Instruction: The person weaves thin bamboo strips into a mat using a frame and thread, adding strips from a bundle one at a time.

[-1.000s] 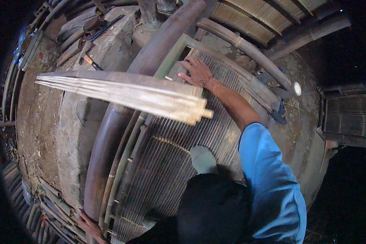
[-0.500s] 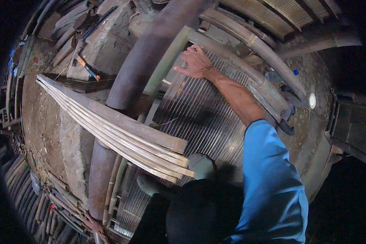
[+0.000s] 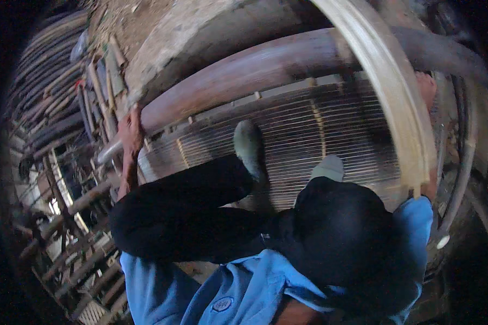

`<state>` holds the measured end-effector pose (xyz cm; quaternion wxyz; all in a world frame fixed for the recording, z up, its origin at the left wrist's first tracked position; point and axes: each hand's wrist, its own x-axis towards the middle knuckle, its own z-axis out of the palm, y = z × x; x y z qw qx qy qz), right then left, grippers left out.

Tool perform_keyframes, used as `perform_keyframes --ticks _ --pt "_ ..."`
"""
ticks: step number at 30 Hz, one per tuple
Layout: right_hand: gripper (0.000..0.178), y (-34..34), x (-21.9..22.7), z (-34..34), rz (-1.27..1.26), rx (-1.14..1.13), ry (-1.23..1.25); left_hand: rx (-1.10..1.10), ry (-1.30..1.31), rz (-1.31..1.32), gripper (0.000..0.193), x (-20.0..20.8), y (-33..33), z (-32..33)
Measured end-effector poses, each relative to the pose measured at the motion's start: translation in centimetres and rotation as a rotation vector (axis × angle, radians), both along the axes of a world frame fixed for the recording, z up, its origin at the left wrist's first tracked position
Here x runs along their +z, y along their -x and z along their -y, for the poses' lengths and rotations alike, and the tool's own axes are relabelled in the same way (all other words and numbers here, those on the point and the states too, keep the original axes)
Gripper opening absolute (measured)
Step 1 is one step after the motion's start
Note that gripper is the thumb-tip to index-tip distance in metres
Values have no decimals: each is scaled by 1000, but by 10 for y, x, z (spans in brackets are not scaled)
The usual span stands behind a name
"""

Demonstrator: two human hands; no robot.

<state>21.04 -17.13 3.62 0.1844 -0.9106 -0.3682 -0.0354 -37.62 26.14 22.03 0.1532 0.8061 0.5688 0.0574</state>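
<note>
My left hand point(image 3: 130, 130) is at the left end of a thick brown pole point(image 3: 244, 70), its fingers curled over it; a pale, shiny end sticks out beyond the hand. My right hand point(image 3: 427, 89) lies near the right part of the same pole, blurred, its fingers mostly hidden. A bundle of long pale wooden or bamboo strips point(image 3: 387, 81) hangs across the right side, in front of my right arm. Below the pole spreads a slatted bamboo surface point(image 3: 293, 141), with my feet on it.
Stacked dark poles point(image 3: 49, 70) fill the far left, and shorter bamboo pieces point(image 3: 111, 70) lie beside them. A concrete ledge point(image 3: 168, 49) runs behind the pole. At the right stands a curved bamboo pole point(image 3: 466, 157). A wooden lattice point(image 3: 81, 227) lies at lower left.
The view has swung to the left. The strips have shifted from left of centre to the right side. My left hand, at the pole's end in both frames, now shows more fully.
</note>
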Motion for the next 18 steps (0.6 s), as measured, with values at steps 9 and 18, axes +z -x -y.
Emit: perform_keyframes --ticks 9,18 --pt "57 99 -32 -41 -115 -116 -257 -664 50 -790 34 66 32 -42" --pt "58 116 -32 -17 -6 1 -179 -1243 100 -355 25 82 -193 131"
